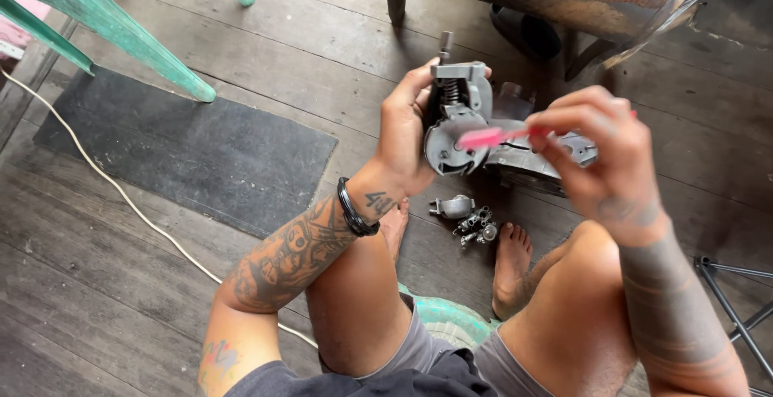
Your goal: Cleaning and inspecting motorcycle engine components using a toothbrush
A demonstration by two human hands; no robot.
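Grey engine part [457,119] gripped in left hand [405,135], right hand [600,159] pinching pink brush [493,136] w/ bristles on it.

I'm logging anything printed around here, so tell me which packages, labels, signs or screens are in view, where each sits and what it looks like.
None: no package, label, sign or screen shows.
Left hand: holds a grey metal engine part, upright, over the wooden floor.
Right hand: holds a pink brush against that part.
Small metal pieces: on the floor near the feet.
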